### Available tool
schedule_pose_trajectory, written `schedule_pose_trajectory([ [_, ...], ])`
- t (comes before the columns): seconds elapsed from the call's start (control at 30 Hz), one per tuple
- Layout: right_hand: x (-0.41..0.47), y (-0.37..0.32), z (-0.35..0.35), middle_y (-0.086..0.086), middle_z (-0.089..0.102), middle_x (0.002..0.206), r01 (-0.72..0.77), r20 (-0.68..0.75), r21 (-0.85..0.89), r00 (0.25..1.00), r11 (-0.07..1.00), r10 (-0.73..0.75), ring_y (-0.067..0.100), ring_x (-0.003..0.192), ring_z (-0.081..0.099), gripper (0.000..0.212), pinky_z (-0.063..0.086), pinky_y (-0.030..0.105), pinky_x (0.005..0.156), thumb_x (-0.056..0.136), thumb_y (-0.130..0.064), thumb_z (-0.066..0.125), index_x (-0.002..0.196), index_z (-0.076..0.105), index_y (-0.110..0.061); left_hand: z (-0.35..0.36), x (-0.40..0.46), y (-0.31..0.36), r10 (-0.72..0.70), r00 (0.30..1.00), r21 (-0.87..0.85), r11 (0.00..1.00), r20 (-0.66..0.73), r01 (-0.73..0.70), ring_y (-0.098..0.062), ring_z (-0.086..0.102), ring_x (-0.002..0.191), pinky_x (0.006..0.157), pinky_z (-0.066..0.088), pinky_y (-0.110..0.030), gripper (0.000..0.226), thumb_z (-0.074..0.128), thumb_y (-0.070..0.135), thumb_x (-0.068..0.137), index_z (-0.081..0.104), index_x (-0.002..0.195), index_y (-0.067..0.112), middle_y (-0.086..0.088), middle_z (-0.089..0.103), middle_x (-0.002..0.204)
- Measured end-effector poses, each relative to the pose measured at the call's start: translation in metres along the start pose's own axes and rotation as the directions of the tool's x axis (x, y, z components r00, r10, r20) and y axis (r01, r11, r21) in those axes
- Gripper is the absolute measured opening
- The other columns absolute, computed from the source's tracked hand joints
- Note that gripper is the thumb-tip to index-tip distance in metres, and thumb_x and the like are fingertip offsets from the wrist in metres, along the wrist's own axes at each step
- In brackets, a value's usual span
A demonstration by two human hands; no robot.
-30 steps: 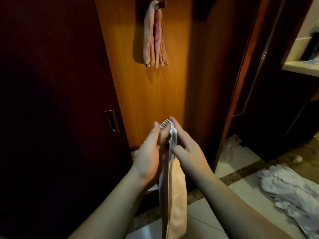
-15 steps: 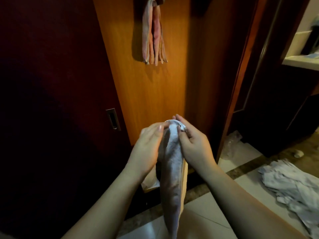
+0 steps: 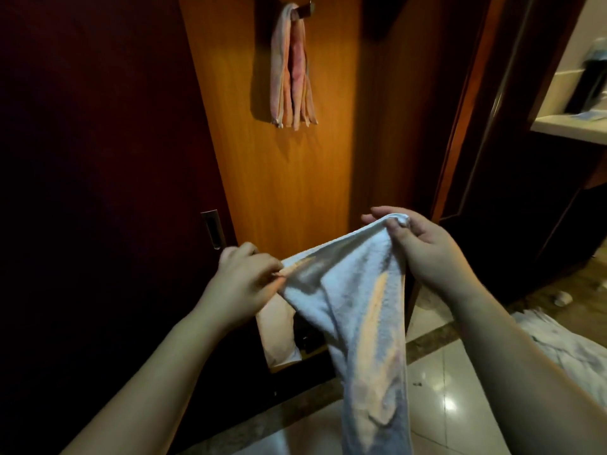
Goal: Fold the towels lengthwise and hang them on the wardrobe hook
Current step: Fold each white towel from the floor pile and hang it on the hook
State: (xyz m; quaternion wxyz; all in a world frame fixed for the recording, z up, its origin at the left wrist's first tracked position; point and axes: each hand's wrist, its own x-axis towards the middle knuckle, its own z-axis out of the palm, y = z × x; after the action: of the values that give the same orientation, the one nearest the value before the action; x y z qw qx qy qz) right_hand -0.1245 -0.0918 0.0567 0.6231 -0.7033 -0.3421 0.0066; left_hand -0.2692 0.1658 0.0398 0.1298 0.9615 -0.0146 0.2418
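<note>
folding is the step in hand, by the look of it. left hand (image 3: pixel 244 282) pinches one corner of the white towel (image 3: pixel 358 310); right hand (image 3: pixel 423 247) grips the other corner, held higher, and the cloth sags between them down toward the floor. next, i'd judge, the corners must meet, then the strip goes up to the hook (image 3: pixel 304 9), beside the pink towels (image 3: pixel 292 77) hung there.

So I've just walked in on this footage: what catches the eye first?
The white towel at centre, stretched between the left hand and right hand, each pinching a top corner. Above it, pink towels hang from the hook on the wooden wardrobe panel.
</note>
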Motion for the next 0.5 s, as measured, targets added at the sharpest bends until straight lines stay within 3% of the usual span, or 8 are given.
schedule_pose_trajectory([
  [0.1, 0.001, 0.002, -0.019, -0.022, 0.073, 0.108, -0.037, 0.049, -0.179, 0.998, 0.983, 0.047, 0.001, 0.102, 0.068, 0.030, 0.055, 0.030, 0.089, 0.089, -0.067, 0.054, 0.109, 0.070, -0.051, -0.023, 0.017, 0.002, -0.088, 0.996, 0.083, 0.992, -0.035, 0.090, -0.024, 0.052, 0.096, 0.091, 0.034, -0.043, 0.020, 0.069, 0.031, 0.090, 0.062, 0.108, 0.026, 0.016, 0.043, 0.086],
  [0.2, 0.001, 0.005, -0.028, -0.013, 0.074, 0.109, -0.069, 0.089, -0.113, 0.993, 0.991, 0.079, 0.007, 0.100, 0.070, 0.046, 0.055, 0.039, 0.095, 0.079, -0.077, 0.059, 0.109, 0.073, -0.046, -0.032, 0.033, 0.009, -0.191, 0.982, 0.170, 0.967, -0.012, 0.190, -0.026, 0.051, 0.107, 0.098, 0.030, -0.038, 0.049, 0.067, 0.036, 0.091, 0.051, 0.135, 0.025, 0.006, 0.046, 0.095],
  [0.23, 0.001, 0.005, -0.029, -0.011, 0.074, 0.110, -0.070, 0.094, -0.085, 0.992, 0.994, 0.078, 0.008, 0.102, 0.070, 0.051, 0.055, 0.040, 0.095, 0.077, -0.080, 0.061, 0.110, 0.074, -0.044, -0.033, 0.037, 0.013, -0.167, 0.986, 0.198, 0.966, -0.026, 0.169, -0.025, 0.050, 0.107, 0.096, 0.030, -0.038, 0.044, 0.065, 0.033, 0.092, 0.054, 0.133, 0.025, 0.005, 0.049, 0.094],
  [0.33, 0.002, 0.007, -0.033, -0.007, 0.074, 0.112, -0.076, 0.120, 0.000, 0.990, 0.997, 0.075, 0.012, 0.105, 0.069, 0.057, 0.052, 0.043, 0.097, 0.075, -0.078, 0.067, 0.113, 0.074, -0.037, -0.038, 0.043, 0.024, -0.098, 0.995, 0.310, 0.945, -0.030, 0.103, -0.019, 0.043, 0.098, 0.083, 0.026, -0.035, 0.012, 0.056, 0.028, 0.095, 0.065, 0.103, 0.030, 0.010, 0.049, 0.089],
  [0.4, 0.004, 0.007, -0.036, -0.005, 0.074, 0.110, -0.086, 0.119, 0.050, 0.990, 0.995, 0.080, 0.016, 0.105, 0.069, 0.058, 0.051, 0.046, 0.097, 0.074, -0.075, 0.070, 0.114, 0.075, -0.033, -0.042, 0.048, 0.023, -0.109, 0.993, 0.323, 0.939, -0.038, 0.116, -0.019, 0.038, 0.101, 0.085, 0.028, -0.036, 0.006, 0.062, 0.030, 0.091, 0.065, 0.096, 0.031, 0.007, 0.043, 0.095],
  [0.47, 0.007, 0.006, -0.038, -0.005, 0.074, 0.107, -0.088, 0.101, 0.099, 0.992, 0.991, 0.078, 0.017, 0.104, 0.068, 0.059, 0.052, 0.045, 0.096, 0.071, -0.074, 0.074, 0.112, 0.075, -0.032, -0.048, 0.052, 0.022, -0.184, 0.983, 0.166, 0.969, 0.001, 0.181, -0.018, 0.039, 0.104, 0.087, 0.033, -0.036, 0.010, 0.070, 0.030, 0.085, 0.060, 0.087, 0.031, 0.005, 0.044, 0.103],
  [0.5, 0.009, 0.004, -0.039, -0.004, 0.074, 0.106, -0.084, 0.095, 0.128, 0.993, 0.988, 0.072, 0.016, 0.103, 0.068, 0.058, 0.054, 0.040, 0.093, 0.070, -0.074, 0.075, 0.111, 0.076, -0.032, -0.052, 0.054, 0.021, -0.233, 0.971, -0.010, 0.972, 0.061, 0.234, -0.016, 0.044, 0.101, 0.085, 0.037, -0.035, 0.014, 0.073, 0.027, 0.082, 0.059, 0.083, 0.028, 0.004, 0.049, 0.102],
])
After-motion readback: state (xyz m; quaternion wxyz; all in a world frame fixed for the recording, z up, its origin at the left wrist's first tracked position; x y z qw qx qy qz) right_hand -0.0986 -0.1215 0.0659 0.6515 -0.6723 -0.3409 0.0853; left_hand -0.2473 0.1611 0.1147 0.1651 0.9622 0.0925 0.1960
